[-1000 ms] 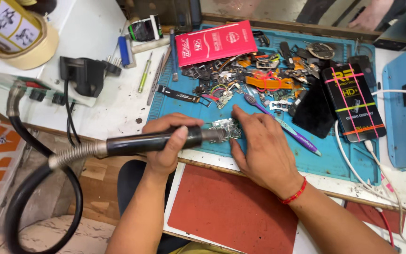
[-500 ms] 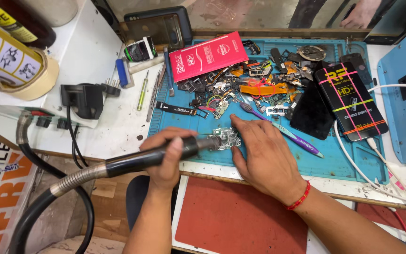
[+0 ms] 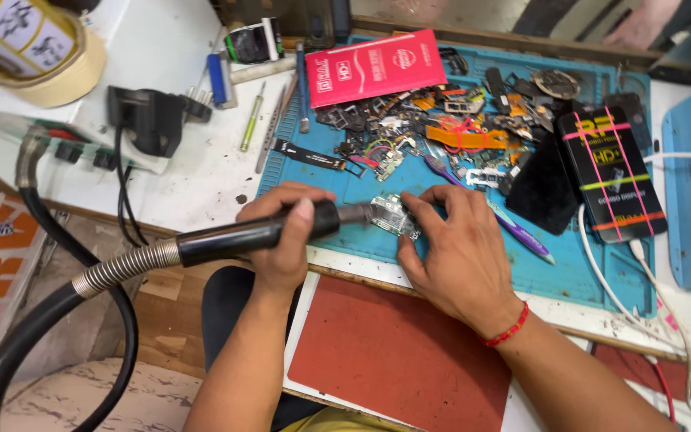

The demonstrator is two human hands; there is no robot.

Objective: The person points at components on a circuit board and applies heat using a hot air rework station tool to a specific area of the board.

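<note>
Right now the left hand (image 3: 285, 232) is gripping the black hot-air handpiece (image 3: 249, 234), fingers clamped round it, nozzle aiming at the small circuit board (image 3: 393, 214) on the blue mat (image 3: 585, 264). The right hand (image 3: 457, 248), at three o'clock of it, is pinning the board with fingertips spread. Heating looks underway; nothing appears lifted off yet.

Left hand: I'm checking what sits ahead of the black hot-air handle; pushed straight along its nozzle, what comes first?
Probably the small circuit board at the nozzle tip, pinned by the right hand; the left hand points straight at it.
</note>
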